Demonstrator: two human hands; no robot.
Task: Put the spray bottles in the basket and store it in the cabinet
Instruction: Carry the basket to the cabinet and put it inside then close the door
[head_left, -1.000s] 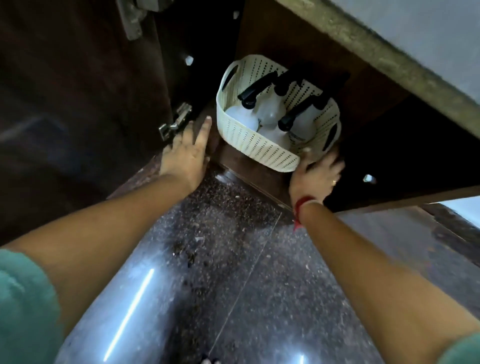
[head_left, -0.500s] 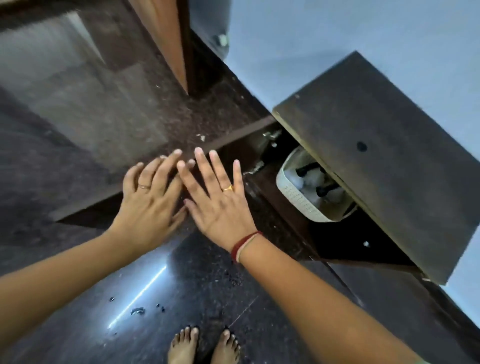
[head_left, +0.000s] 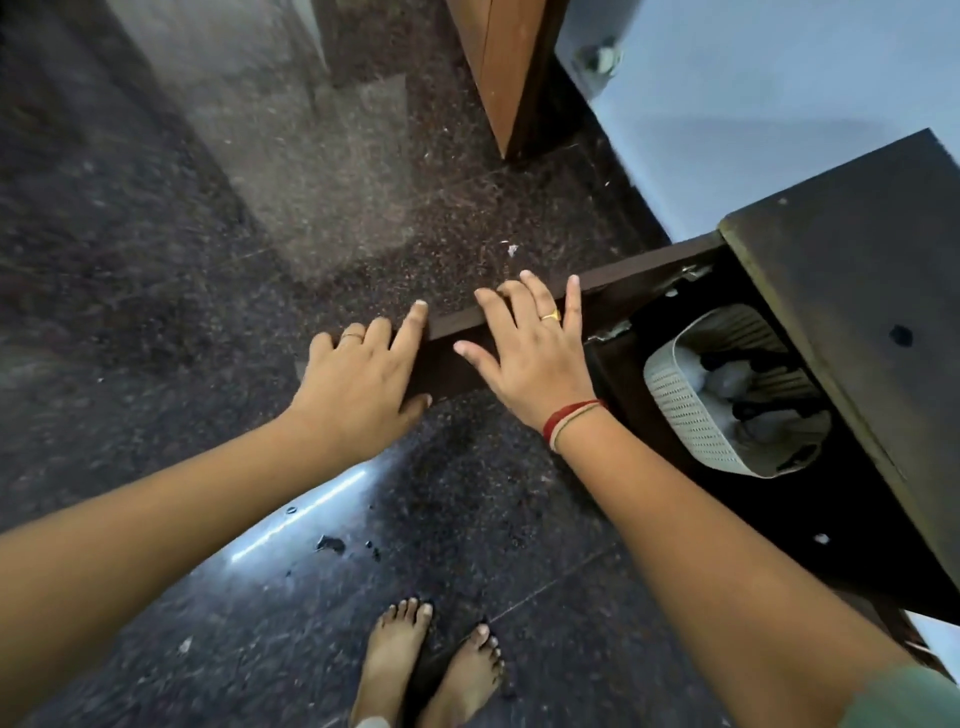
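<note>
A white perforated basket (head_left: 685, 415) stands inside the low dark wooden cabinet (head_left: 857, 291), partly hidden under its top. White spray bottles (head_left: 727, 382) with black heads lie in the basket. The cabinet door (head_left: 628, 273) stands open, seen edge-on from above. My left hand (head_left: 358, 379) wraps the door's free end, index finger along the edge and thumb below. My right hand (head_left: 535, 353) lies on the door just to the right, fingers curled over its top edge and thumb on the near face. Both hands are well apart from the basket.
Dark speckled stone floor (head_left: 311, 208) spreads to the left and front. My bare feet (head_left: 431, 665) stand below the hands. A brown wooden panel (head_left: 504, 73) rises at the back beside a pale blue wall (head_left: 753, 104). Small dark bits (head_left: 332, 543) lie on the floor.
A second ago both hands were at the basket inside the cabinet. They have pulled away from it, the view has risen, and both hands now hold the open door's edge.
</note>
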